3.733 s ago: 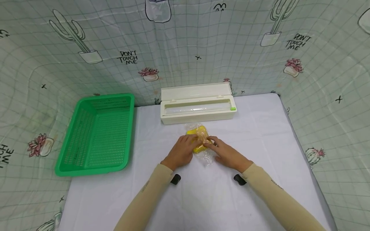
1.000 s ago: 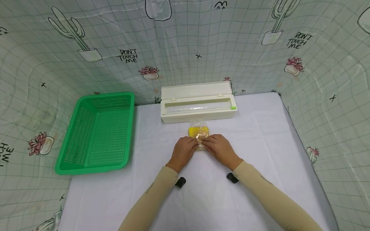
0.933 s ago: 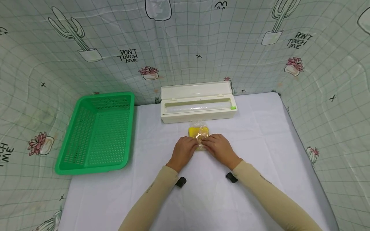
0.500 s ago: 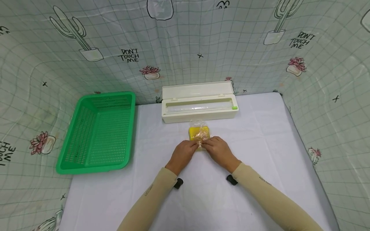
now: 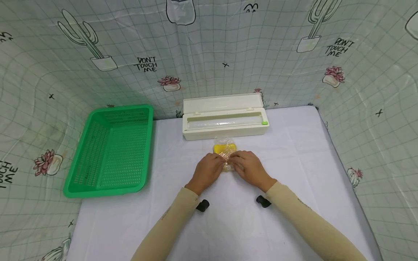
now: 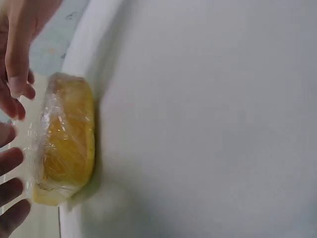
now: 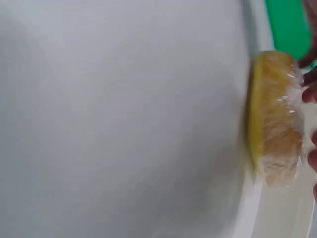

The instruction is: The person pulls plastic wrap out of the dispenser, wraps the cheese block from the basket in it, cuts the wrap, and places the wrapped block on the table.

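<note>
A rounded yellow block wrapped in crinkled plastic wrap (image 5: 224, 148) lies on the white tablecloth in the head view. Orange-tan patches show through the film in both wrist views, and loose film sticks out at its far end. From the left, my left hand (image 5: 207, 170) reaches over it, fingertips at its middle. Opposite, my right hand (image 5: 249, 168) meets it there, fingers bent a little over the film. In the left wrist view the left hand's fingertips (image 6: 11, 159) are spread close above the wrapped block (image 6: 69, 139). The right wrist view shows the right hand's fingertips (image 7: 313, 159) close above it too.
Behind the block stands a white plastic wrap dispenser (image 5: 225, 133), lid up, a roll of film (image 5: 225, 123) inside and a green slider (image 5: 264, 123) at its right. A green mesh basket (image 5: 148, 145) stands at the left. A patterned curtain (image 5: 202, 72) surrounds the table.
The block, slanted 3.7 s ago, now lies straight, and the loose film at its near end no longer spreads over the table. In the last second both hands shift only slightly at its middle.
</note>
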The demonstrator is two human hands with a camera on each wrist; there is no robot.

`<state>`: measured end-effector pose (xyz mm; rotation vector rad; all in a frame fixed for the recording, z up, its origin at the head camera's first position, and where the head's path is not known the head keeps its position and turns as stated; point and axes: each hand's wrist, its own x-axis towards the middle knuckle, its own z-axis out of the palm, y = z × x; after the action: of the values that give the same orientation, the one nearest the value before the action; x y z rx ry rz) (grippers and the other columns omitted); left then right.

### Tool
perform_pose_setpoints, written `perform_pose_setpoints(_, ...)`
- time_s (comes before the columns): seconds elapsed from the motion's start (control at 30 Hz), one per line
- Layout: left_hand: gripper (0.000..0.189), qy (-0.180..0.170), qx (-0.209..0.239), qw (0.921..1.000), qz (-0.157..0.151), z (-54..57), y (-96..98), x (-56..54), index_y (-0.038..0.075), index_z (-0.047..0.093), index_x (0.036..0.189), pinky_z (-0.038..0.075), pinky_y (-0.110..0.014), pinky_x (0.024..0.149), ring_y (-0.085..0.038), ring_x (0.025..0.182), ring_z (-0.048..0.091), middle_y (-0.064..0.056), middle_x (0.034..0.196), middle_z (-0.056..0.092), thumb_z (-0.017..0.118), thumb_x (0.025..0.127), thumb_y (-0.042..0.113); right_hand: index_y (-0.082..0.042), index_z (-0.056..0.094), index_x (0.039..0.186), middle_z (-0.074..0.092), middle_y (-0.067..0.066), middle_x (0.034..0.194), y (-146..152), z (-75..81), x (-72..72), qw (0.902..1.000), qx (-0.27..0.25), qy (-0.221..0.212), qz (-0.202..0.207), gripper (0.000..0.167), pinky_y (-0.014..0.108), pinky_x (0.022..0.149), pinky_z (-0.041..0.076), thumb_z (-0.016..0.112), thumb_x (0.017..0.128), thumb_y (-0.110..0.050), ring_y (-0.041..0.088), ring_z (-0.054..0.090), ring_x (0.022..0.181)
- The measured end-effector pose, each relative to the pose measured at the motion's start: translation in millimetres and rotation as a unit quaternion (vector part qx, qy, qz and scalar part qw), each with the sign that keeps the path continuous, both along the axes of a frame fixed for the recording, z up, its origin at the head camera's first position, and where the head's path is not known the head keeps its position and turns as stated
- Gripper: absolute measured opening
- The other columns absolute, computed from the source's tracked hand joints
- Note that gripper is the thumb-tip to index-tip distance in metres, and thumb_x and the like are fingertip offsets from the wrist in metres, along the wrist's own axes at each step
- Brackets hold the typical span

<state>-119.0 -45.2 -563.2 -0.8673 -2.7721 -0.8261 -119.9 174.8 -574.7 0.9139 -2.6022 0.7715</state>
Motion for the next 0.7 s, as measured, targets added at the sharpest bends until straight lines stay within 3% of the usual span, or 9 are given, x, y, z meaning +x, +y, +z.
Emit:
perform_pose_setpoints(0.1, 0.017, -0.057, 0.07, 0.9938, 0.064, 2.6, 1.7, -9.7, 0.004, 0.076, 0.116, 0.055, -0.041, 0.097, -0.028, 0.112, 0.063, -0.009, 0.117, 0.071, 0.074, 0.101, 0.012, 0.001, 0.072, 0.12, 0.068, 0.017, 0.125, -1.4, 4.7, -13.6, 0.9919, -0.057, -0.091, -0.067, 0.028, 0.051, 0.097, 0.055, 0.078, 0.095, -0.009, 0.036, 0.067, 0.114)
perform_pose_setpoints(0.2, 0.031, -0.119, 0.097, 0.9802, 0.124, 3.6, 3.2, -23.5, 0.002, 0.067, 0.13, 0.052, -0.045, 0.103, -0.031, 0.119, 0.06, -0.013, 0.128, 0.066, 0.072, 0.103, 0.017, 0.005, 0.061, 0.137, 0.059, 0.023, 0.138, -1.8, 8.9, -30.3, 0.9695, -0.075, -0.2, -0.12, 0.044, 0.054, 0.104, 0.052, 0.073, 0.101, -0.018, 0.04, 0.062, 0.123)
perform_pose_setpoints(0.33, 0.049, -0.207, 0.109, 0.9596, 0.156, 3.2, 4.5, -42.2, -0.001, 0.053, 0.146, 0.047, -0.048, 0.11, -0.035, 0.129, 0.056, -0.019, 0.141, 0.059, 0.068, 0.105, 0.023, 0.008, 0.047, 0.151, 0.053, 0.027, 0.148, -1.6, 11.0, -51.4, 0.9422, -0.069, -0.298, -0.136, 0.059, 0.056, 0.109, 0.048, 0.066, 0.105, -0.025, 0.043, 0.057, 0.131)
perform_pose_setpoints(0.43, 0.056, -0.251, 0.11, 0.9487, 0.157, 3.1, 5.4, -52.7, -0.001, 0.047, 0.151, 0.043, -0.05, 0.115, -0.038, 0.136, 0.053, -0.021, 0.146, 0.057, 0.066, 0.106, 0.026, 0.009, 0.043, 0.154, 0.052, 0.029, 0.15, -2.5, 10.5, -63.4, 0.9344, -0.06, -0.33, -0.12, 0.063, 0.056, 0.111, 0.046, 0.065, 0.106, -0.025, 0.044, 0.055, 0.134)
perform_pose_setpoints(0.5, 0.058, -0.266, 0.103, 0.9463, 0.152, 3.5, 5.9, -57.6, 0.0, 0.044, 0.153, 0.042, -0.051, 0.116, -0.039, 0.138, 0.052, -0.02, 0.147, 0.058, 0.066, 0.106, 0.026, 0.008, 0.043, 0.154, 0.054, 0.029, 0.15, -3.3, 10.2, -68.8, 0.9327, -0.054, -0.34, -0.109, 0.063, 0.056, 0.113, 0.046, 0.066, 0.105, -0.024, 0.044, 0.055, 0.135)
perform_pose_setpoints(0.7, 0.06, -0.249, 0.095, 0.9533, 0.143, 5.1, 9.4, -64.2, 0.002, 0.043, 0.154, 0.041, -0.049, 0.113, -0.036, 0.125, 0.058, -0.014, 0.134, 0.07, 0.071, 0.103, 0.019, 0.006, 0.05, 0.15, 0.062, 0.028, 0.14, -4.8, 10.0, -74.5, 0.9313, -0.063, -0.343, -0.104, 0.057, 0.055, 0.114, 0.045, 0.07, 0.102, -0.017, 0.042, 0.059, 0.133)
